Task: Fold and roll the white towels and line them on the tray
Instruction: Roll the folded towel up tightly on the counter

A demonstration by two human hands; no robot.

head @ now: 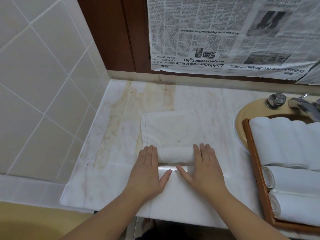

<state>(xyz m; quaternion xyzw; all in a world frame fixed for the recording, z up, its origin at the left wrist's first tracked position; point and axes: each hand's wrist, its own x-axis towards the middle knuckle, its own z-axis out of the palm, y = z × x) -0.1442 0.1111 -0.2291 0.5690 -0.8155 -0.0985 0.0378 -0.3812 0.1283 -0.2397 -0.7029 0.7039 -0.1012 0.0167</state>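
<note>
Counter (121, 179) edges come first: a tiled wall (43, 84) bounds it on the left, a low ledge under pasted newspaper (225, 35) closes the back, and the near edge runs just below the wrists. Bare marble lies left of the towel (171, 130) and between it and the sink (242, 115) on the right. A wooden tray (254, 161) sits over the sink's near side, holding several rolled towels (285, 144) side by side — well apart from the hands.

The towel lies flat near the counter's middle, its near end wound into a roll (175, 155). Left hand (149, 170) rests flat on the roll's left end, fingers straight and together, thumb angled inward on the counter. Right hand (204, 168) mirrors it on the right end — fingers straight, slightly spread, thumb pointing inward. Neither hand curls round the cloth; both press on it from above.
</note>
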